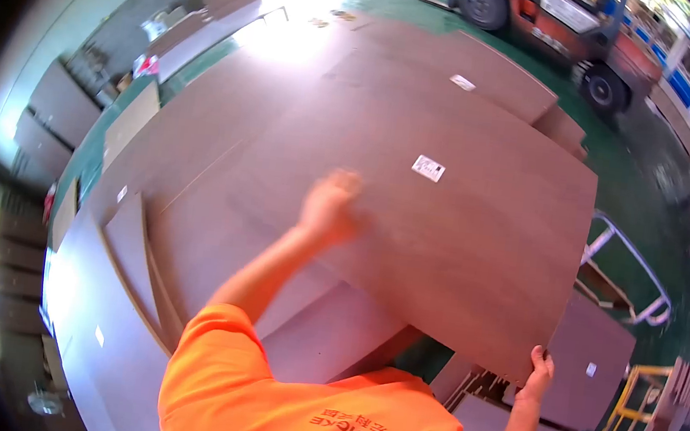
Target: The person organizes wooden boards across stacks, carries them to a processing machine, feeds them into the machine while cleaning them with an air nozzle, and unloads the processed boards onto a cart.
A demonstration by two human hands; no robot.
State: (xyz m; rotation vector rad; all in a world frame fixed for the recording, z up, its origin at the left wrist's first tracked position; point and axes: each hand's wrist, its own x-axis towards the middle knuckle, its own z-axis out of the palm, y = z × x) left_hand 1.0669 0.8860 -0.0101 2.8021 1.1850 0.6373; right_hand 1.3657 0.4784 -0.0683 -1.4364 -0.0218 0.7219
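A large brown board (488, 232) with a white printed label (429, 168) lies over other boards and juts out at the right. At its near right corner, my right hand (538, 375) is closed on the edge. My left hand (332, 207) is over the board's near left part, smeared by motion. Whether it touches the surface or how its fingers are set, I cannot tell. Below my left arm, more flat boards (308, 318) show. Curved-looking panel edges (140, 256) stick up at the left.
An orange forklift (562, 27) stands at the back right, its forks pointing left. A metal-framed cart (633, 265) and a yellow rack (639, 394) are at the right. Further boards (588, 362) lie below my right side. Panels (63, 111) lean against the left wall.
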